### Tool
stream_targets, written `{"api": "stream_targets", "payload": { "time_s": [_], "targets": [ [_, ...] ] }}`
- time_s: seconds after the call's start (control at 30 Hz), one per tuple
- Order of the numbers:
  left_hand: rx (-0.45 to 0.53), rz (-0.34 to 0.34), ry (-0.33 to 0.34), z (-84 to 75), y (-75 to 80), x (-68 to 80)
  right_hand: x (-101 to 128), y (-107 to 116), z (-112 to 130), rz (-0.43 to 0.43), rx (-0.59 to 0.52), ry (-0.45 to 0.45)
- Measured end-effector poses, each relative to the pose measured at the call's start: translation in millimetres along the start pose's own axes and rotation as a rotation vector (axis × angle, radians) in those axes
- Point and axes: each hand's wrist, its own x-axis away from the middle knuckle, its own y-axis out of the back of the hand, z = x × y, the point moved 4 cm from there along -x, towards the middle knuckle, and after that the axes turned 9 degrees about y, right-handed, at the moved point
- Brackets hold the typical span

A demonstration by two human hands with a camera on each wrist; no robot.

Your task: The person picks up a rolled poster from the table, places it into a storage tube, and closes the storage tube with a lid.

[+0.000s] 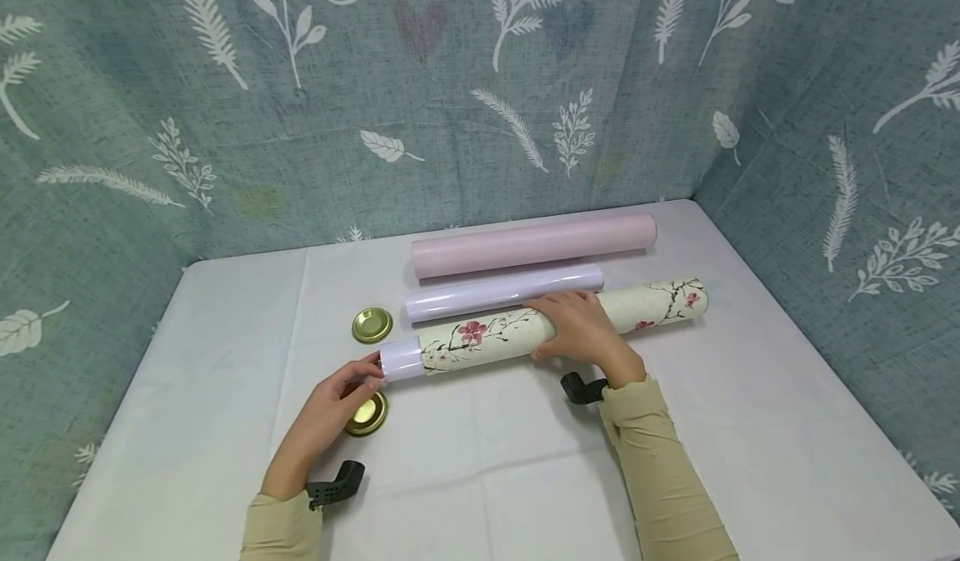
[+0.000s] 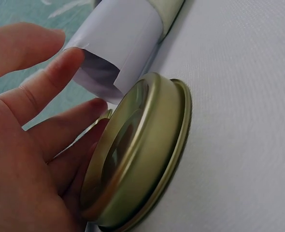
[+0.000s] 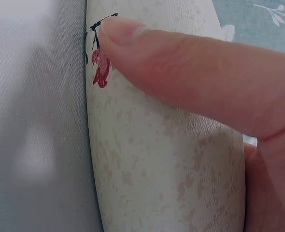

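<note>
My right hand [image 1: 577, 328] grips a cream tube [image 1: 495, 338] printed with red blossoms and dark branches, its thumb lying along the tube in the right wrist view. From the tube's left end sticks a glossy white rolled sheet [image 1: 402, 359]. The fingertips of my left hand [image 1: 333, 403] touch the open end of that roll [image 2: 123, 34], fingers loosely extended. Right beside the left hand is a round gold lid [image 2: 147, 154], partly covered by that hand in the head view. A second gold lid [image 1: 372, 325] lies behind the roll's end.
Behind the patterned tube lie another glossy white roll [image 1: 502, 293] and, farther back, a pink tube [image 1: 532, 246]. All rest on a white-covered table [image 1: 480, 478]. Green leaf-patterned cloth [image 1: 450, 127] hangs along the back and sides.
</note>
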Motion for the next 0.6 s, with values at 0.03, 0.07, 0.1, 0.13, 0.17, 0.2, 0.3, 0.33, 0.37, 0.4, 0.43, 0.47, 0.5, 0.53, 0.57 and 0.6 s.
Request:
{"api": "stream_targets", "payload": {
  "time_s": [0.03,0.07,0.1,0.13,0.17,0.2,0.3,0.33,0.37,0.4,0.43,0.47,0.5,0.53,0.57,0.6],
  "targets": [
    [-0.004,-0.001,0.0,-0.2,-0.4,0.0,-0.1,0.0,0.1,0.0,0.0,0.0],
    [-0.008,-0.003,0.0,-0.4,-0.8,-0.1,-0.1,0.2,0.2,-0.001,0.0,-0.001],
    [-0.013,-0.002,0.003,-0.6,-1.3,-0.1,-0.1,0.3,0.3,-0.002,0.001,-0.001],
    [-0.017,-0.001,0.004,-0.9,-1.8,-0.2,-0.1,0.3,0.3,-0.003,0.001,-0.001],
    [-0.021,0.001,0.007,-1.1,-2.3,-0.2,-0.1,0.2,0.3,-0.004,0.001,-0.001],
    [-0.025,0.001,0.008,-1.3,-2.8,-0.4,-0.1,0.3,0.4,-0.005,0.002,-0.001],
    [-0.04,0.004,0.012,-2.4,-4.8,-1.1,0.2,0.6,0.9,-0.006,0.001,-0.003],
    [-0.041,0.005,0.011,-2.8,-5.4,-1.4,0.3,0.8,1.1,-0.008,0.0,-0.003],
    [-0.043,0.006,0.012,-3.0,-6.1,-1.8,0.3,1.0,1.3,-0.008,0.001,-0.004],
    [-0.047,0.007,0.011,-3.4,-6.7,-2.1,0.4,1.2,1.4,-0.008,0.003,-0.003],
    [-0.048,0.007,0.012,-3.6,-7.3,-2.4,0.4,1.3,1.6,-0.007,0.003,-0.003],
    [-0.05,0.008,0.014,-3.7,-7.9,-2.6,0.3,1.4,1.7,-0.007,0.004,-0.003],
    [-0.047,0.01,0.017,-3.7,-8.3,-2.8,0.2,1.4,1.8,-0.006,0.005,-0.002],
    [-0.046,0.009,0.019,-3.6,-8.6,-2.9,0.1,1.5,1.9,-0.005,0.008,-0.003],
    [-0.046,0.008,0.021,-3.4,-8.9,-3.0,0.0,1.4,1.9,-0.003,0.007,-0.002],
    [-0.047,0.007,0.02,-3.4,-9.1,-2.9,-0.1,1.5,2.1,-0.002,0.008,-0.001]
  ]
}}
